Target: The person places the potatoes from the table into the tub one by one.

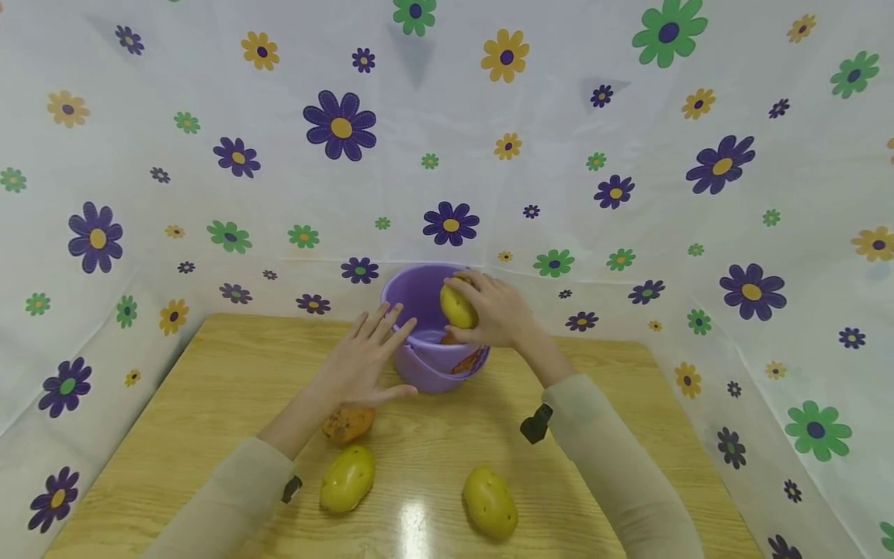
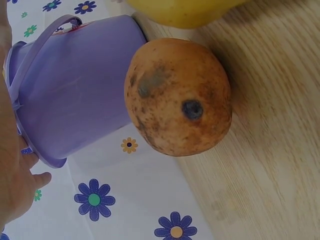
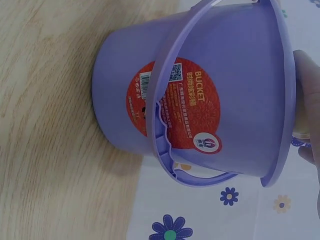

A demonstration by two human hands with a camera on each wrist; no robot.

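Note:
A purple bucket point(image 1: 436, 369) stands upright at the back of the wooden table, its handle hanging down the front. My right hand point(image 1: 492, 310) grips a yellow potato point(image 1: 457, 304) over the bucket's mouth. Inside the bucket, a bit of something orange-brown point(image 1: 449, 338) shows below that potato. With fingers spread, my left hand point(image 1: 363, 361) reaches to the bucket's near left rim and holds nothing. Under the left wrist lies a brownish-orange, dark-spotted potato point(image 2: 177, 97), partly hidden by the hand in the head view. The bucket's side carries a red label point(image 3: 175, 105).
Two more yellow potatoes lie on the wooden table point(image 1: 230, 373): a left potato point(image 1: 348, 479) in front of the spotted one, and a right potato point(image 1: 490, 502) nearer the front edge. A white flower-printed sheet point(image 1: 447, 178) hangs behind and along both sides.

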